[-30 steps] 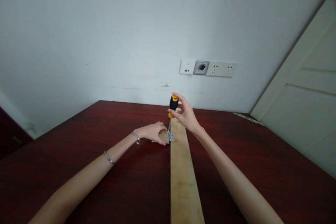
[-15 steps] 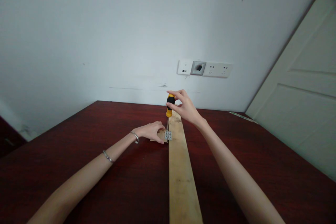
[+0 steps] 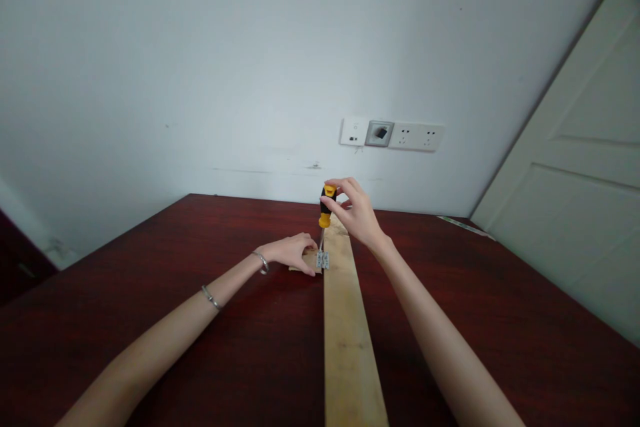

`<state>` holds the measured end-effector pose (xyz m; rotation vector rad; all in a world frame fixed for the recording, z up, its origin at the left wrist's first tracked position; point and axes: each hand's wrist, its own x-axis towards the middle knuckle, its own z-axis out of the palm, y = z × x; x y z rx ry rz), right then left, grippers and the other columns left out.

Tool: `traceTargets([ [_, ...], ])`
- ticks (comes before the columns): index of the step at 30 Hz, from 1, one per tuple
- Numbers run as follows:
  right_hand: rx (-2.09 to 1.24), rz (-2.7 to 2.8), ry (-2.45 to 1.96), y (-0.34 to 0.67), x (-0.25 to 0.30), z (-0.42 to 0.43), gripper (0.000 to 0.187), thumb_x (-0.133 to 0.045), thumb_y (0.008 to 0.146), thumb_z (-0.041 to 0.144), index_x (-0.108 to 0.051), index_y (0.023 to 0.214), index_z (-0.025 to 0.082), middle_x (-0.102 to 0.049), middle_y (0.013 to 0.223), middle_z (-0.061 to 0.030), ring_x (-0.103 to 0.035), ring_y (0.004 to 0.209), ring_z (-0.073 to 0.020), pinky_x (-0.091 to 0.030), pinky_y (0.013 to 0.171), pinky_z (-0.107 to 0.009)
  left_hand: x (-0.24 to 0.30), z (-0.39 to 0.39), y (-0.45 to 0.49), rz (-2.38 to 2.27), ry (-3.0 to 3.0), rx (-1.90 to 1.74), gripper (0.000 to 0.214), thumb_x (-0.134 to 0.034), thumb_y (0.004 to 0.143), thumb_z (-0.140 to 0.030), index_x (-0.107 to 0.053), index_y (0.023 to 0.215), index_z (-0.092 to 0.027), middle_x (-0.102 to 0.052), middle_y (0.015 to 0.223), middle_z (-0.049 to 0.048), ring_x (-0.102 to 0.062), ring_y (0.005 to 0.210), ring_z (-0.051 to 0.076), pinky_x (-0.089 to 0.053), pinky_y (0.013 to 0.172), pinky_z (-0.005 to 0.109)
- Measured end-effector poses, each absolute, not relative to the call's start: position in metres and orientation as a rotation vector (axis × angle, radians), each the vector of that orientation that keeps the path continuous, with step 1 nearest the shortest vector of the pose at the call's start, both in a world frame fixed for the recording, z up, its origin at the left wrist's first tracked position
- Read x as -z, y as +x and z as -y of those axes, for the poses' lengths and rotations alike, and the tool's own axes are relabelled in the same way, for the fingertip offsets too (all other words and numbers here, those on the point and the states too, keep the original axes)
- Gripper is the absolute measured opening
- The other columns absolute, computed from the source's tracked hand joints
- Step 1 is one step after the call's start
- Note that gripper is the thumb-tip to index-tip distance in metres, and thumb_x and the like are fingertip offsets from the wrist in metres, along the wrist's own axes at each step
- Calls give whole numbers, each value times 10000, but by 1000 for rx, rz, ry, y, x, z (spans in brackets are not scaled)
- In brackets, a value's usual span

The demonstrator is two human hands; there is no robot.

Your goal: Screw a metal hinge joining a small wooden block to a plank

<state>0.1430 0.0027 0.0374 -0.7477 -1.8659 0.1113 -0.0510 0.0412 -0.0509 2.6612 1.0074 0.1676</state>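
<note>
My right hand (image 3: 356, 213) grips a yellow-and-black screwdriver (image 3: 327, 203) by its handle, thumb on one side and fingers on the other. The shaft points down to a small silver hinge (image 3: 323, 260), its tip at the left leaf. That hinge spans a long pale wooden plank (image 3: 350, 340) and a small piece of wood (image 3: 312, 260) beside the plank's left edge. Thumb and fingers of my left hand (image 3: 291, 252) curve around the small piece, holding it against the plank. Silver bracelets circle my left wrist and forearm.
Everything lies on a dark red wooden table (image 3: 240, 360) against a white wall (image 3: 200, 67). Wall sockets (image 3: 415, 137) sit above the back edge. A thin pale strip (image 3: 467, 226) lies at the back right, near a white panelled door (image 3: 575, 200).
The screwdriver handle has turned in my right hand and leans slightly more to the right. My left hand keeps its hold on the small piece. The whole view has shifted slightly.
</note>
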Motion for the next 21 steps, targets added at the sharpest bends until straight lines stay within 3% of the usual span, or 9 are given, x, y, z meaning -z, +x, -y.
traceTargets([
  [5, -272, 1919, -696, 147, -37, -4, 350, -462, 875, 272, -545, 1215, 279, -562, 1196, -64, -566, 977, -178, -543, 669, -272, 51, -41, -51, -1003, 2664, -167, 656, -702, 582, -611, -606, 1039, -150, -546, 925, 59, -507, 796, 195, -392, 663, 257],
  [14, -254, 1785, -692, 141, -32, -12, 325, -612, 785, 376, -591, 1095, 279, -545, 1055, -61, -562, 940, -189, -554, 662, -296, 51, -41, -50, -1030, 2664, -175, 674, -704, 575, -617, -605, 1054, -154, -549, 946, 63, -510, 816, 200, -386, 671, 260],
  [21, -342, 1865, -648, 141, -31, -12, 332, -502, 866, 295, -544, 1195, 277, -565, 1172, -69, -588, 959, -180, -545, 746, -321, 52, -42, -51, -1002, 2670, -205, 662, -691, 586, -629, -607, 1042, -156, -549, 924, 59, -509, 797, 198, -388, 661, 259],
])
